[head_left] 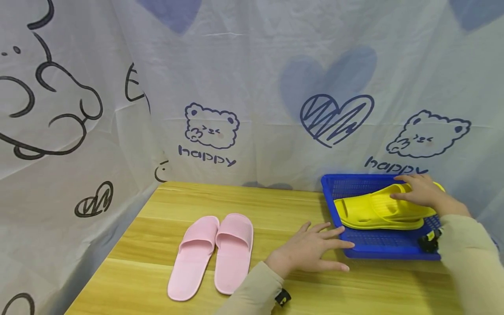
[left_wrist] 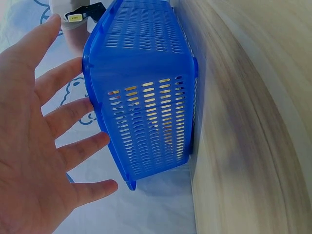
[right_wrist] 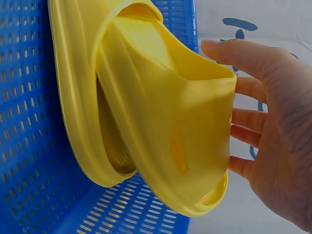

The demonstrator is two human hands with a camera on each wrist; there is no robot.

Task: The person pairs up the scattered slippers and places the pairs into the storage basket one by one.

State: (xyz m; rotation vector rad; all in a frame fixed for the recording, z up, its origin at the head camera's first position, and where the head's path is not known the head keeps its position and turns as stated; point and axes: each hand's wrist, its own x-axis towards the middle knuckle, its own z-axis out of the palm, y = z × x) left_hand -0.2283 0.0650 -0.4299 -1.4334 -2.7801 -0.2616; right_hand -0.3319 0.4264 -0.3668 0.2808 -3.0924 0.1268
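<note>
A pair of yellow slippers [head_left: 370, 210] lies in a blue plastic basket [head_left: 386, 252], one slipper overlapping the other. My right hand [head_left: 422, 191] is over the upper slipper, thumb and fingers spread apart. In the right wrist view, the fingers of this right hand [right_wrist: 282, 122] are close beside the slipper's strap [right_wrist: 204, 117], with some fingertips hidden behind its edge. My left hand [head_left: 307, 248] is at the basket's near left corner, its fingers spread and fairly straight. Seen from the left wrist, the fingertips [left_wrist: 100, 139] are right at the basket's rim [left_wrist: 92, 92].
A pair of pink slippers [head_left: 232, 262] lies side by side on the wooden table [head_left: 149, 245], left of the left hand. Behind the table hangs a pale cloth [head_left: 260, 144] printed with hearts and bears, close to the basket's far side. Each wrist wears a black strap [head_left: 282, 297].
</note>
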